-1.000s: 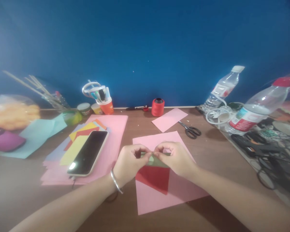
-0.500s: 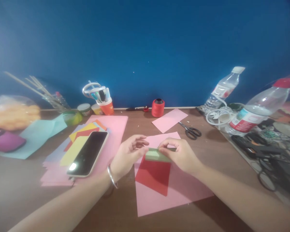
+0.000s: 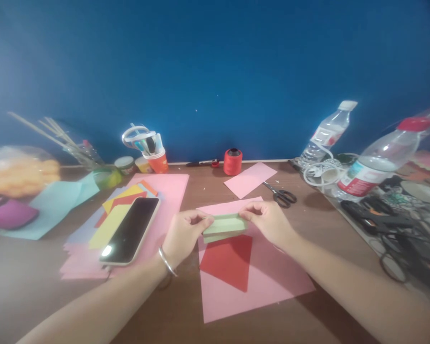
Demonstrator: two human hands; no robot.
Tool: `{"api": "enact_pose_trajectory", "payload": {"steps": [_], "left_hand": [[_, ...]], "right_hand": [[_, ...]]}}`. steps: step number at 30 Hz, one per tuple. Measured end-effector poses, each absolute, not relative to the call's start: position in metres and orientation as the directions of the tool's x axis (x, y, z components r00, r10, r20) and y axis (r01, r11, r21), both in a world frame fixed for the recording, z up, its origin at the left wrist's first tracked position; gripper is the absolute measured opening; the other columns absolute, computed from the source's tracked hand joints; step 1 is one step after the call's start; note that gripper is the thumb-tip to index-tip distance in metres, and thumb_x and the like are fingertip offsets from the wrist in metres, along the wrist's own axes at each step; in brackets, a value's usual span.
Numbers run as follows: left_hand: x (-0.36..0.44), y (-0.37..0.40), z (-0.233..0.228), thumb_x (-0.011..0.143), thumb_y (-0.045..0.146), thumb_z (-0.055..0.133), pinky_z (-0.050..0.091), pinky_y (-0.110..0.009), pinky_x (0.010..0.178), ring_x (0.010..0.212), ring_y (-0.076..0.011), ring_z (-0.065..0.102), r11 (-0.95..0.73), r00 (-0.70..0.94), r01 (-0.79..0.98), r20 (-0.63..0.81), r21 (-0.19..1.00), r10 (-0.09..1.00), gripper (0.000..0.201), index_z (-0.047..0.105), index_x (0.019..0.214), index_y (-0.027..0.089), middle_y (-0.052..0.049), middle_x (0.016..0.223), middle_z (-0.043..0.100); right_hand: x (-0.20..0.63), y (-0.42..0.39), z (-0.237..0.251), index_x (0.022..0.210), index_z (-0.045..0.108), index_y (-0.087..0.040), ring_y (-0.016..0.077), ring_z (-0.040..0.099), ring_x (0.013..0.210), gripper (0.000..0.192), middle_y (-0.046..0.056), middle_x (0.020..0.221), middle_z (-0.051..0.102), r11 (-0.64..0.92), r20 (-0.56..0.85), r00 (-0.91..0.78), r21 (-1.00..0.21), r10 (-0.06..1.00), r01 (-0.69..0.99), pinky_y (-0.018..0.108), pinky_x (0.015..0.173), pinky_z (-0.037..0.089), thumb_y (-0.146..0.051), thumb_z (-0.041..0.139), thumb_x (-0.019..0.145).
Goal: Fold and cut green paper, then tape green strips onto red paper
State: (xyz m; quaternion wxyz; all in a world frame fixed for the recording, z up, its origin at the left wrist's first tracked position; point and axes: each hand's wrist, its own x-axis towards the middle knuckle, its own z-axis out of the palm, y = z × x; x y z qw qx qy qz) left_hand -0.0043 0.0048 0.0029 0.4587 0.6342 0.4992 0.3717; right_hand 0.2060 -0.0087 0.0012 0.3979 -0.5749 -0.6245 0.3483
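A folded strip of green paper (image 3: 225,226) is stretched between my two hands, its creases running lengthwise. My left hand (image 3: 189,232) pinches its left end with thumb and fingers, and a silver bangle circles that wrist. At the strip's upper right end, my right hand (image 3: 267,220) pinches it in the same way. Just below the strip lies a red square of paper (image 3: 227,263), on top of a larger pink sheet (image 3: 272,282) on the brown table.
A phone (image 3: 131,231) rests on stacked coloured papers at left. Black-handled scissors (image 3: 284,197), a pink paper piece (image 3: 250,179) and a red thread spool (image 3: 232,162) lie beyond my hands. Plastic bottles (image 3: 369,167) and clutter stand at right, a cup of pens (image 3: 159,161) at back left.
My left hand has closed from loose fingers into a pinch on the green paper's left end. The paper has shifted left and opened out somewhat, showing more of its folds.
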Motion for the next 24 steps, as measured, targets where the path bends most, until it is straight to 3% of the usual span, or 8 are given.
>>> {"api": "enact_pose_trajectory", "payload": {"steps": [4,10,17,20,24], "left_hand": [[-0.002,0.004,0.001,0.071,0.031,0.062,0.042,-0.023,0.058,0.064,-0.0131,0.054,-0.039,0.274,0.264,-0.036,0.964,0.961,0.014,0.063,0.074,0.017,0.0,0.07,0.062],[0.001,0.002,0.002,0.071,0.026,0.061,0.042,-0.023,0.057,0.063,-0.0126,0.052,-0.038,0.342,0.233,-0.045,0.972,0.938,0.012,0.061,0.076,0.016,-0.001,0.073,0.059],[0.002,0.001,0.004,0.073,0.025,0.06,0.041,-0.023,0.065,0.069,-0.0118,0.051,-0.022,0.375,0.148,-0.036,0.989,0.926,0.01,0.06,0.073,0.015,0.0,0.072,0.057],[0.001,0.002,0.001,0.07,0.021,0.062,0.042,-0.024,0.066,0.07,-0.0125,0.053,-0.045,0.365,0.186,-0.026,0.981,0.931,0.006,0.06,0.073,0.016,-0.001,0.073,0.059],[0.001,0.001,-0.001,0.07,0.02,0.062,0.044,-0.025,0.065,0.071,-0.0144,0.057,-0.133,0.37,0.259,0.029,0.957,0.929,0.005,0.062,0.073,0.016,-0.002,0.074,0.062]], "right_hand": [[0.201,-0.014,0.003,0.068,0.065,-0.018,0.0168,0.06,0.068,0.013,0.001,0.07,0.067,0.127,0.125,-0.034,-0.889,0.992,0.439,0.027,0.063,0.043,-0.026,0.058,0.075],[0.194,-0.022,0.0,0.082,0.065,-0.022,0.0167,0.06,0.079,0.011,0.002,0.086,0.065,0.353,0.29,-0.215,-0.852,0.933,0.386,0.026,0.063,0.046,-0.017,0.057,0.076],[0.195,-0.023,-0.002,0.078,0.066,-0.022,0.0166,0.059,0.079,0.014,0.004,0.084,0.063,0.544,0.462,-0.291,-0.752,0.838,0.372,0.031,0.073,0.047,-0.015,0.054,0.079],[0.193,-0.024,0.0,0.075,0.066,-0.021,0.0168,0.059,0.08,0.011,0.004,0.086,0.063,0.489,0.408,-0.273,-0.774,0.871,0.401,0.029,0.069,0.047,-0.016,0.057,0.076],[0.186,-0.022,0.002,0.083,0.065,-0.019,0.0164,0.06,0.073,0.012,0.003,0.08,0.066,0.236,0.181,-0.172,-0.887,0.968,0.396,0.027,0.063,0.046,-0.024,0.059,0.074]]}}
